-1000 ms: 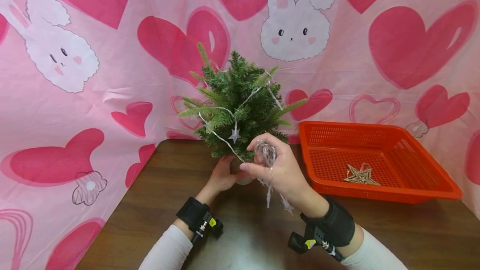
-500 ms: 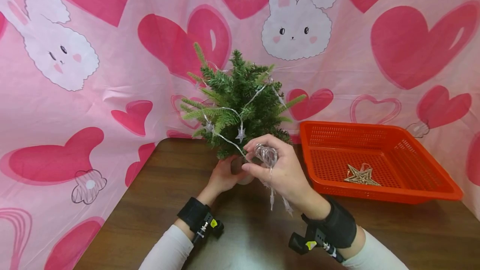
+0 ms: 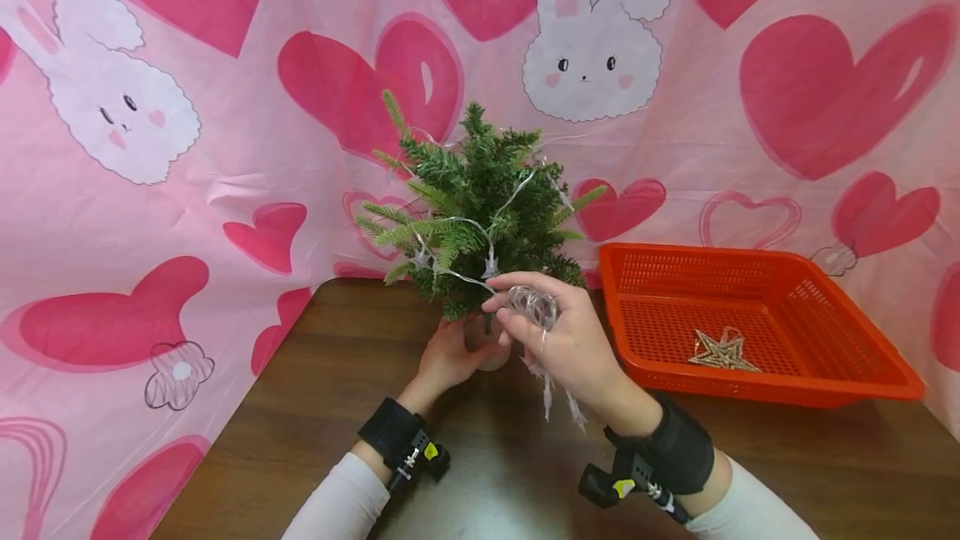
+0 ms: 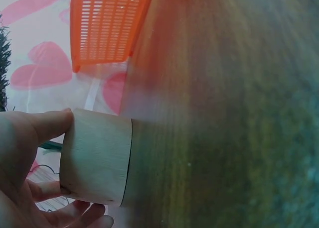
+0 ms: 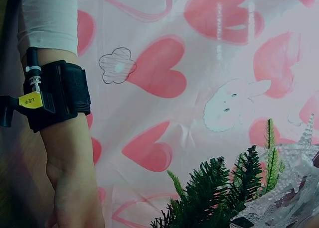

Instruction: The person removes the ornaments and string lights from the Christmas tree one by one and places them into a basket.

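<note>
A small artificial Christmas tree (image 3: 502, 182) stands on a round wooden base (image 4: 97, 158). My left hand (image 3: 444, 361) grips that base, thumb on one side and fingers curled round the other in the left wrist view. My right hand (image 3: 581, 340) holds a coiled bundle of clear string lights (image 3: 534, 305) in front of the tree's lower branches. Star-shaped lights dangle below the palm. From the fingertips the strand runs up to the left onto the branches, where a star light (image 3: 491, 265) hangs. In the right wrist view, the clear bundle (image 5: 284, 198) overlaps the green branches.
To the right, an orange plastic basket (image 3: 697, 382) holds a gold glitter star ornament (image 3: 723, 351). Everything stands on a dark wooden table (image 3: 300, 423). Behind it hangs a pink cloth (image 3: 247, 123) printed with hearts and rabbits.
The tree has turned a little, its front star light shifting to the right. The strand between branches and right hand now lies flatter. My left hand stays on the base.
</note>
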The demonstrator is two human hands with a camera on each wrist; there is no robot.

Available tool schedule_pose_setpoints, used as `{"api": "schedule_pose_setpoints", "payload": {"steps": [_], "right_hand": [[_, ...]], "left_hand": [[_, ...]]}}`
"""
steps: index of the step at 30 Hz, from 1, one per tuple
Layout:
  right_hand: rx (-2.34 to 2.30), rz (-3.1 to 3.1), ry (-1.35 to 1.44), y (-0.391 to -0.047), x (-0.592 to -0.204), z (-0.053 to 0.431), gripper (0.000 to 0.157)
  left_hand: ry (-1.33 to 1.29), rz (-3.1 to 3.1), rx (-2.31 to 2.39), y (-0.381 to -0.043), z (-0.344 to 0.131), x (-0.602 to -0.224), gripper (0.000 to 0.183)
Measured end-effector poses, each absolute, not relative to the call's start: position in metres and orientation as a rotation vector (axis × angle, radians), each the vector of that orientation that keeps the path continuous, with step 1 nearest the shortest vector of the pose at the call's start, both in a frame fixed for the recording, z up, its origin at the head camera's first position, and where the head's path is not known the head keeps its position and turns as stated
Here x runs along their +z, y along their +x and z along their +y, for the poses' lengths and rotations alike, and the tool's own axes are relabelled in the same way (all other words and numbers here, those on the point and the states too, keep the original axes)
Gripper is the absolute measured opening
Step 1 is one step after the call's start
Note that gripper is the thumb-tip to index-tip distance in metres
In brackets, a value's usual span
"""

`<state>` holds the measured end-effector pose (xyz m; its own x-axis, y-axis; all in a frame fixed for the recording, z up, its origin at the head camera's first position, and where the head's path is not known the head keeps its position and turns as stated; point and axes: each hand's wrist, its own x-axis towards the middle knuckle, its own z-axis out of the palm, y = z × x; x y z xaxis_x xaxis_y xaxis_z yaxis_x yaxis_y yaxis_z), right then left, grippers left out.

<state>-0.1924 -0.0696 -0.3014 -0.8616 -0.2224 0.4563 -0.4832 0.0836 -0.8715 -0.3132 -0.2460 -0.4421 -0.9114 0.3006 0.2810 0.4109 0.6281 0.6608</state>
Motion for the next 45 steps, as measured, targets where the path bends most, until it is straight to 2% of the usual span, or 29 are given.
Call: {"api": "schedule_pose_setpoints", "payload": {"steps": [4,7,11,15,20,29,37,45], "right_hand": [[1.874,-2.145,0.689,-0.192,-0.301,-0.070,0.026],[1.901,-2.118,0.693,-0.192,-0.300,-0.070,0.025],[1.897,-2.084,0.719,-0.191,-0.299,-0.070,0.025],[1.863,-2.090,0.711,-0.191,-0.298,-0.070,0.026],[1.833,-2.120,0.661,-0.190,-0.297,-0.069,0.027],[1.809,-2.121,0.626,-0.189,-0.297,-0.069,0.023],[1.771,-2.081,0.623,-0.190,-0.295,-0.068,0.027],[1.759,-1.983,0.639,-0.190,-0.293,-0.068,0.022]], "left_hand": [[-0.663,-2.688,-1.121,-0.315,-0.248,-0.443,0.069],[-0.809,-2.588,-1.174,-0.321,-0.251,-0.444,0.066],[-1.023,-2.450,-1.395,-0.332,-0.257,-0.443,0.070],[-1.116,-2.459,-1.626,-0.340,-0.264,-0.439,0.075],[-1.111,-2.604,-1.693,-0.343,-0.269,-0.433,0.077],[-1.131,-2.765,-1.598,-0.345,-0.271,-0.430,0.072],[-1.073,-2.806,-1.477,-0.341,-0.267,-0.428,0.069],[-1.069,-2.773,-1.280,-0.337,-0.264,-0.427,0.051]]}}
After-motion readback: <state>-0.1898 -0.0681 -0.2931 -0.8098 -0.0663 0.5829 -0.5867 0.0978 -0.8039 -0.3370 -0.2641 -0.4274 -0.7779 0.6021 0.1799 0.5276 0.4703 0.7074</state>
